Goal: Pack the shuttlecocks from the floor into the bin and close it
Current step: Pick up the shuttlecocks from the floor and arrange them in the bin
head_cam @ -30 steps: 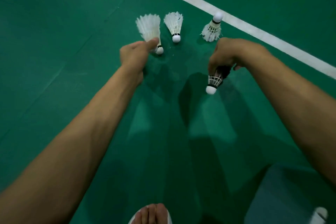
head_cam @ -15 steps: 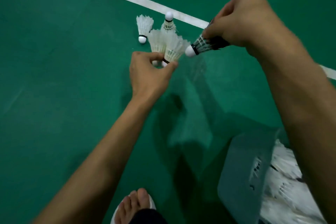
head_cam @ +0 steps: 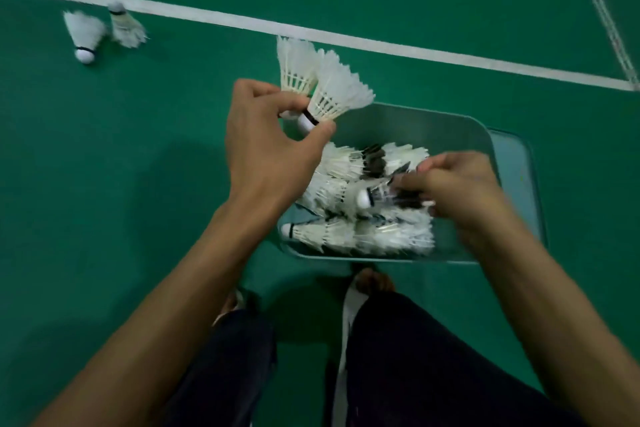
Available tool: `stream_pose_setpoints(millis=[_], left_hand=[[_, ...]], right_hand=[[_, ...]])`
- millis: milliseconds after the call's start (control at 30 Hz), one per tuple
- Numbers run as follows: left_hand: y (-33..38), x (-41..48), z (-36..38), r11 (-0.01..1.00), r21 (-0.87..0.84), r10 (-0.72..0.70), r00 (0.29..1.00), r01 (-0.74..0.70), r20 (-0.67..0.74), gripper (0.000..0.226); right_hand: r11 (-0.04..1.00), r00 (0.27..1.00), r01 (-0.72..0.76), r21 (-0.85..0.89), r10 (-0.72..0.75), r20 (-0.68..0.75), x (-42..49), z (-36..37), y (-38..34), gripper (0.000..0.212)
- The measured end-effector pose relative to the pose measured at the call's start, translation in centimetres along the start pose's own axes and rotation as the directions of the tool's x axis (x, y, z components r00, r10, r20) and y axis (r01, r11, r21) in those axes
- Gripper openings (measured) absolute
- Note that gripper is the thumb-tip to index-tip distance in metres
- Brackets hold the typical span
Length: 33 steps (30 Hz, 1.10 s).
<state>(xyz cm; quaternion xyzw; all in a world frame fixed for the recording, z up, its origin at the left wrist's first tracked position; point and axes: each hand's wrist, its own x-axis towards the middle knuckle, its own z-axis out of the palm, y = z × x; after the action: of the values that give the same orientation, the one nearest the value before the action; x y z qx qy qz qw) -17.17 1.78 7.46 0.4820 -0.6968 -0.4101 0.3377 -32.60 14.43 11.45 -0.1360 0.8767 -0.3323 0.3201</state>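
1. Green court floor (head_cam: 104, 184), far left: two loose shuttlecocks (head_cam: 84, 36) lie just beside each other near the white line (head_cam: 242, 22), well apart from both hands. Not yet packed.
2. Left hand (head_cam: 270, 149): thumb and fingers curled, pinching a held pair (head_cam: 337, 90) at the cork ends, feathers fanned upward. The hand sits at the bin's left rim, and the pair is not released.
3. Bin (head_cam: 415, 114): open, partly filled by a white pile (head_cam: 363, 229).
4. Right hand (head_cam: 464, 187): low over the pile, fingers curled round a dark-feathered shuttlecock (head_cam: 365, 198), cork pointing left. It's blurred, so I can't tell how firm the grip is.
5. Pale panel (head_cam: 519, 177) along the bin's right edge. I'd guess it's the lid, but I can't confirm.
6. My read: drop-off step, mid-task. Next calls for opening both hands over the pile, then reaching left for the loose two. Closing comes last.
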Motion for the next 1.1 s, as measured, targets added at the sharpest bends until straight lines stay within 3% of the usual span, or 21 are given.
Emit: stream_pose_setpoints(millis=[100,333,667,733,833,933,1033,1100], left_hand=[[0.6,-0.5,1.6,0.999,0.022,0.041,0.999,-0.042,0.028,0.023],[0.3,-0.6,3.3,0.995,0.055,0.073,0.994,-0.077,0.075,0.017],[0.4,-1.8,3.6,0.994,0.078,0.068,0.993,-0.076,0.096,0.011],[0.2,-1.8,3.6,0.995,0.084,0.051,0.993,-0.061,0.11,0.014],[0.3,-1.7,3.4,0.996,0.086,0.015,0.993,-0.026,0.118,0.019],[0.6,-1.4,2.9,0.996,0.085,-0.017,0.987,0.004,0.158,0.018],[0.8,-1.3,2.7,0.996,0.075,-0.069,0.951,0.048,0.301,0.023],[0.8,-1.7,3.0,0.992,0.123,-0.08,0.906,0.031,0.416,0.023]], right_hand=[[0.991,0.982,-0.128,-0.024,0.13,0.14,1.2,2.0,2.5,0.032],[0.974,0.906,-0.132,-0.185,0.194,0.375,3.6,7.2,1.7,0.008],[0.914,0.912,0.09,-0.397,0.085,0.402,4.1,10.2,3.4,0.008],[0.886,0.918,0.162,-0.434,0.026,0.395,4.0,10.0,3.6,0.019],[0.912,0.906,0.151,-0.382,0.028,0.423,3.8,7.8,3.1,0.034],[0.972,0.906,0.067,-0.224,0.035,0.422,3.5,3.0,1.5,0.019],[0.98,0.959,0.183,-0.081,-0.159,0.235,3.1,-1.8,0.3,0.017],[0.941,0.928,0.337,-0.028,-0.328,0.175,2.8,-3.3,0.0,0.023]])
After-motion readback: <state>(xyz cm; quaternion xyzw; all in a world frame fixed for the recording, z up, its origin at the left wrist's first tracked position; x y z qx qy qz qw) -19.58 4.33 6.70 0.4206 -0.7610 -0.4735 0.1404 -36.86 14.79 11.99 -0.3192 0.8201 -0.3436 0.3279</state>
